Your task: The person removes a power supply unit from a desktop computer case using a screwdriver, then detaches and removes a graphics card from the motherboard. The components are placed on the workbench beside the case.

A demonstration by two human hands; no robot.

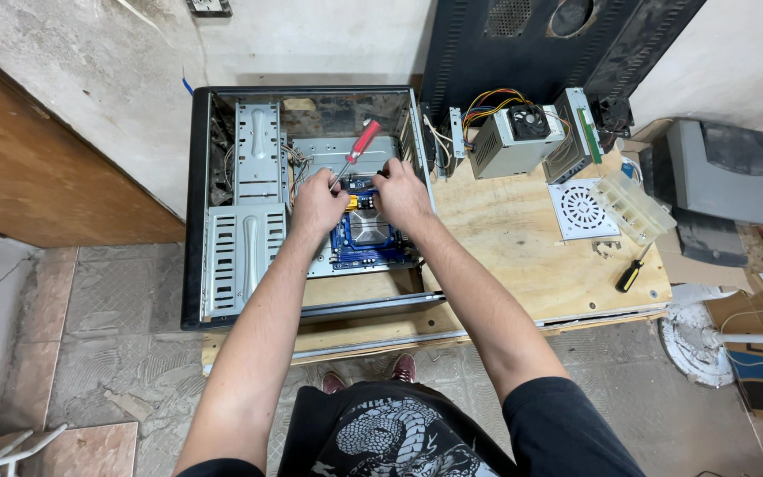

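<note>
Wooden bench (523, 265), workshop corner. Open computer case (306, 203) lies on its side at the bench's left end, side panel off, inside exposed. Power supply (514, 141) with its coloured wires already sits outside the case, well to the right, beside a white round vent grille (581, 208) and a clear plastic parts tray (633, 205). Blue circuit board (362, 237) remains in the case, silver heat sink in its middle; judged part stripped, board not yet out.

Left hand (318, 205) has its grip clamped on a red-handled screwdriver (357, 148). Long axis runs diagonal: handle up and right toward the case's far wall, tip down and left, hidden under the hand at the board's upper edge. Right hand (399, 196) rests fingers bent on the board just beside it; whether it pinches anything, cannot tell. Second screwdriver (632, 269), yellow and black, lies unused near the bench's right edge.
</note>
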